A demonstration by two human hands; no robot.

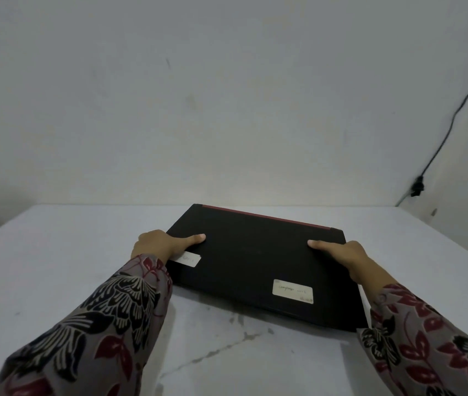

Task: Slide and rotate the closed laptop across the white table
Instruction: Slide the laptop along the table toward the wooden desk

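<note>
In the head view, the closed laptop (255,264) lies flat on the white table (55,267), a little turned, between the two hands. The left hand (159,244) grips its left edge, thumb on the lid, fingers wrapped around the side. The right hand (344,257) holds the right edge in the same way. A white label (292,291) sits nearer than the right thumb. The risk, I think: the far edge is close to the wall (227,110), so a wide rotation could knock a corner against it, and uneven pressure may let one hand slip.
</note>
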